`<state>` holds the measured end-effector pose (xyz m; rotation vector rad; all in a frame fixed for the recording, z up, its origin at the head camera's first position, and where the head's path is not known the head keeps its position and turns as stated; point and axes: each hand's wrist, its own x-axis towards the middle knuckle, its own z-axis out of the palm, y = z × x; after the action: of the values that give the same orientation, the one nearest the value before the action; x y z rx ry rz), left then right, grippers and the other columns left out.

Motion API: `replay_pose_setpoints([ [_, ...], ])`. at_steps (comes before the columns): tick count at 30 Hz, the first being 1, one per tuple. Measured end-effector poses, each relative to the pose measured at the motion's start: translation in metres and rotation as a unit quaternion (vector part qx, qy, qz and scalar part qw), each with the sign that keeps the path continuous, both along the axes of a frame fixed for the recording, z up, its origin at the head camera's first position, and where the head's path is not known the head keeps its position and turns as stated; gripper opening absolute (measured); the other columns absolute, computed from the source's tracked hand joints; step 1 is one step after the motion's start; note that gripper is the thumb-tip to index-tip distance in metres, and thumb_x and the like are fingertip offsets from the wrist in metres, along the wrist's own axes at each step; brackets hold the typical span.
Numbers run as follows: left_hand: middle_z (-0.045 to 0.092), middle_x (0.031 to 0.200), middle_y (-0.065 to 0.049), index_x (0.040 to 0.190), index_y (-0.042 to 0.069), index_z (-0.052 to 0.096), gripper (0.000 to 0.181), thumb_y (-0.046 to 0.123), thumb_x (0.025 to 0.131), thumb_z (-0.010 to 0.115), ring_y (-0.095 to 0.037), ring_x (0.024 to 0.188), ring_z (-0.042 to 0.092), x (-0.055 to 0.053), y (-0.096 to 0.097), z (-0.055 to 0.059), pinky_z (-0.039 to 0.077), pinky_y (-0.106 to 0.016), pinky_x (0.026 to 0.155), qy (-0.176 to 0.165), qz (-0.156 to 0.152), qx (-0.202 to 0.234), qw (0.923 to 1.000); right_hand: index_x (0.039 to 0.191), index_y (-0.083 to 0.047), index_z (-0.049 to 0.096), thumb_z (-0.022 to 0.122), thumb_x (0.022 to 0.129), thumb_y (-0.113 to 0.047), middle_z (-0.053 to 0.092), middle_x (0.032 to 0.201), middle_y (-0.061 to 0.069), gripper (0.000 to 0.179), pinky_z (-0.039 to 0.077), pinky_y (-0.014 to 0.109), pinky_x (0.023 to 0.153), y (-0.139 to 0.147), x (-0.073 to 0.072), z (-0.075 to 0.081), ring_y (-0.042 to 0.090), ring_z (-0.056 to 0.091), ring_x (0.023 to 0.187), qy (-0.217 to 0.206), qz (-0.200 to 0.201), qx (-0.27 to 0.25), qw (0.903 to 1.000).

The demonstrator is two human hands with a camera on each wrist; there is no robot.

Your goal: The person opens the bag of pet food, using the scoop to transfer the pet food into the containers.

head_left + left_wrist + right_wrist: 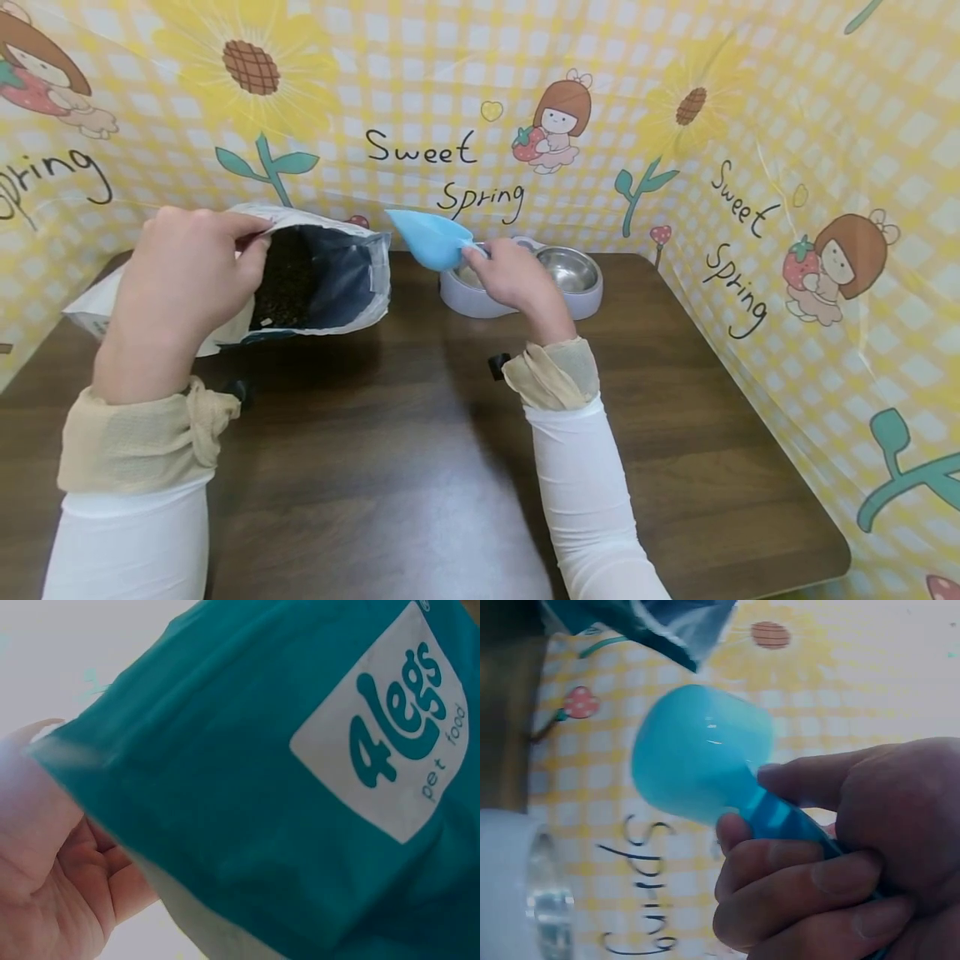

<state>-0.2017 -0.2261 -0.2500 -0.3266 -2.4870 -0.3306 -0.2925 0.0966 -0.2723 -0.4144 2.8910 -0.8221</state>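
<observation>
Left hand [183, 279] is pinching a bag [345, 275] by its rim, dark brown pellets [287, 283] lying inside; right hand [517, 279] is gripping a blue scoop [427, 239] near the double bowl [476, 302] standing on the table [420, 500].

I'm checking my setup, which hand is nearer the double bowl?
Right. The right hand, gripping the blue scoop, overlaps the double bowl in the head view; the left hand is well to its left, holding the bag.
</observation>
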Motion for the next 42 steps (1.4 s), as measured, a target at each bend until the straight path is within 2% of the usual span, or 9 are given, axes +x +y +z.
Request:
replay_pose_setpoints([
  [5,0.078,0.097,-0.035,0.116,-0.005,0.081,0.027,0.005,0.100,0.062,-0.061,0.075,0.067,0.000,0.001,0.000,0.051,-0.072,0.077,-0.006,0.001,0.001,1.0000,0.082,-0.013,0.052,0.051,0.115,-0.037,0.042,0.075,0.001,0.041,0.037,0.030,0.068,0.013,0.024,0.023,0.017,0.042,0.069,0.026,0.008,-0.020,0.9994],
  [8,0.078,0.095,-0.034,0.117,-0.004,0.081,0.027,0.005,0.100,0.061,-0.060,0.075,0.067,-0.001,0.002,0.001,0.051,-0.072,0.079,-0.009,0.002,-0.001,1.0000,0.087,-0.011,0.057,0.056,0.113,-0.034,0.044,0.076,0.002,0.035,0.038,0.031,0.069,0.022,0.039,0.036,0.018,0.043,0.072,0.038,0.026,-0.030,0.9985],
  [13,0.078,0.095,-0.034,0.116,-0.004,0.081,0.027,0.005,0.100,0.062,-0.060,0.078,0.069,-0.002,0.002,0.000,0.051,-0.072,0.083,-0.011,-0.001,-0.005,0.9999,0.092,-0.009,0.062,0.064,0.109,-0.036,0.048,0.075,0.001,0.033,0.042,0.031,0.067,0.033,0.061,0.049,0.019,0.049,0.071,0.030,0.062,0.016,0.9975],
  [16,0.078,0.099,-0.034,0.117,-0.004,0.081,0.026,0.005,0.100,0.063,-0.061,0.080,0.069,-0.002,0.003,-0.001,0.051,-0.073,0.083,-0.016,0.000,-0.002,0.9999,0.091,-0.009,0.064,0.068,0.107,-0.037,0.049,0.076,0.000,0.032,0.043,0.031,0.070,0.038,0.069,0.052,0.020,0.051,0.076,0.019,0.089,0.045,0.9948],
  [20,0.078,0.100,-0.034,0.117,-0.004,0.081,0.026,0.005,0.100,0.063,-0.062,0.083,0.069,-0.001,0.003,-0.001,0.052,-0.074,0.083,-0.018,0.002,0.001,0.9998,0.093,-0.010,0.069,0.071,0.106,-0.034,0.048,0.078,0.000,0.027,0.043,0.032,0.076,0.039,0.074,0.051,0.020,0.049,0.087,0.018,0.132,0.040,0.9903],
  [27,0.078,0.099,-0.034,0.116,-0.004,0.081,0.025,0.005,0.100,0.063,-0.061,0.082,0.069,-0.002,0.003,0.000,0.053,-0.074,0.083,-0.019,0.004,0.003,0.9998,0.091,-0.012,0.065,0.072,0.106,-0.031,0.046,0.076,-0.003,0.025,0.043,0.030,0.073,0.019,0.069,0.046,0.016,0.048,0.075,0.023,0.212,0.034,0.9765],
  [34,0.078,0.103,-0.035,0.119,-0.005,0.080,0.027,0.005,0.101,0.063,-0.061,0.084,0.069,0.000,0.003,0.001,0.053,-0.073,0.082,-0.032,0.010,0.005,0.9994,0.098,-0.013,0.070,0.075,0.104,-0.036,0.059,0.080,-0.001,0.024,0.046,0.028,0.069,-0.032,0.069,0.034,0.016,0.058,0.076,0.101,0.185,0.085,0.9738],
  [39,0.077,0.104,-0.036,0.119,-0.005,0.080,0.027,0.005,0.101,0.063,-0.063,0.086,0.068,0.001,0.003,0.001,0.052,-0.072,0.082,-0.033,0.014,0.005,0.9993,0.109,-0.017,0.074,0.078,0.101,-0.043,0.069,0.089,-0.002,0.028,0.051,0.028,0.066,-0.074,0.066,0.014,0.016,0.064,0.077,0.145,0.141,0.123,0.9715],
  [42,0.077,0.105,-0.036,0.119,-0.005,0.080,0.027,0.005,0.100,0.063,-0.064,0.088,0.067,0.000,0.003,0.001,0.052,-0.073,0.083,-0.031,0.013,0.005,0.9994,0.114,-0.017,0.074,0.076,0.101,-0.047,0.073,0.094,-0.001,0.032,0.054,0.029,0.066,-0.092,0.061,0.002,0.015,0.067,0.078,0.157,0.117,0.139,0.9707],
])
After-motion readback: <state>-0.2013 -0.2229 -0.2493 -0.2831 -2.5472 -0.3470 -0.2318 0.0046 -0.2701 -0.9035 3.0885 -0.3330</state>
